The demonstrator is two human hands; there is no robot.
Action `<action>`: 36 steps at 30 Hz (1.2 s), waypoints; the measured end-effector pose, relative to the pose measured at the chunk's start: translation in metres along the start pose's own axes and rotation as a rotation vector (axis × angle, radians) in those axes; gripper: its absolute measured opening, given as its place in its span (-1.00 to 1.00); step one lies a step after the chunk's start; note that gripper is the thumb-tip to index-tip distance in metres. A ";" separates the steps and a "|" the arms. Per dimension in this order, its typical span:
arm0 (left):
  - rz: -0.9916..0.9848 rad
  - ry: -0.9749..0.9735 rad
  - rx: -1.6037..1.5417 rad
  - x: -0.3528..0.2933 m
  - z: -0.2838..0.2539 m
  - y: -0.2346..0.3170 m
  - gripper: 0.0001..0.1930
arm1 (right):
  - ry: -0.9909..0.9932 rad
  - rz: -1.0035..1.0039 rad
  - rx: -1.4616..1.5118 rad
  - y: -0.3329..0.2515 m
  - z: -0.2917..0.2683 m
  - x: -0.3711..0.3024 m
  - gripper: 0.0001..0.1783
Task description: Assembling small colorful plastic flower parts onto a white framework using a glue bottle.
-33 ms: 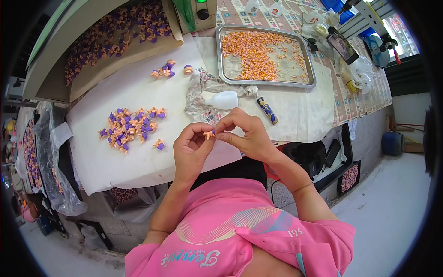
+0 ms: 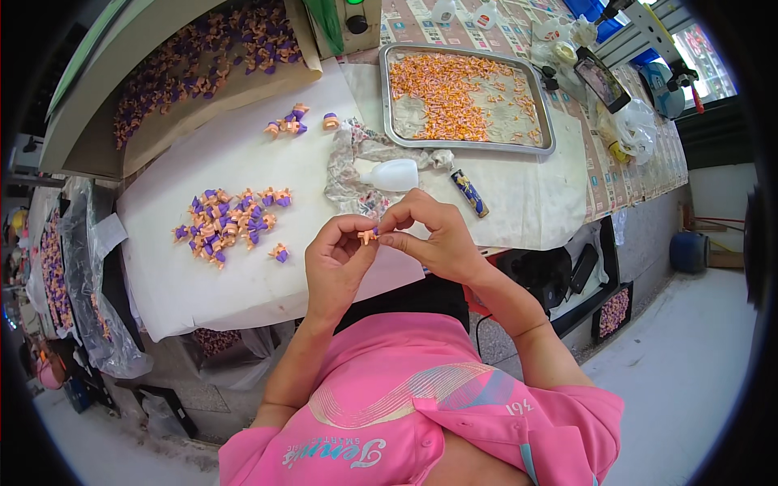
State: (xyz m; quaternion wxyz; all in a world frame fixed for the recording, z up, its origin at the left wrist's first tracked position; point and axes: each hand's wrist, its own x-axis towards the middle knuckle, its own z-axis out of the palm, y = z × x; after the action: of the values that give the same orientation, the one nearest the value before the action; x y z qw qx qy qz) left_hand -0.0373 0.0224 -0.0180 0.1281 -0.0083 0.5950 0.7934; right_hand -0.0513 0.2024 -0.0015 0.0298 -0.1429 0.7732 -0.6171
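Observation:
Between my two hands, just above the front edge of the white paper, is a small peach-and-purple toy figure part [image 2: 369,236]. My left hand [image 2: 336,255] pinches it from the left with thumb and forefinger. Thumb and fingertips of my right hand [image 2: 429,239] close on its right side, covering part of it. To the left, a pile of similar figure parts [image 2: 227,223] lies on the paper [image 2: 186,300], with a single one [image 2: 279,253] apart from it. Beyond my hands, a white plastic bottle [image 2: 395,176] lies on a crumpled patterned cloth [image 2: 344,166].
A metal tray [image 2: 549,138] of tiny orange and pink pieces stands at the back. Right of the bottle lies a dark blue patterned cylinder [image 2: 470,194]. More figure parts fill a paper-lined booth [image 2: 138,150] at back left. A phone [image 2: 601,79] sits on a mount at right.

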 end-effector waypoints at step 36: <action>0.238 -0.127 0.184 -0.003 0.010 -0.020 -0.76 | 0.047 0.064 -0.010 0.005 -0.010 -0.029 -0.77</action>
State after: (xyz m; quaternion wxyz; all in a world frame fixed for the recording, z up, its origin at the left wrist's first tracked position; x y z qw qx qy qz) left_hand -0.0285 0.0365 -0.0334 0.0708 0.1241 0.6525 0.7442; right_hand -0.0269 0.2206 -0.0078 0.0307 -0.1035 0.7811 -0.6150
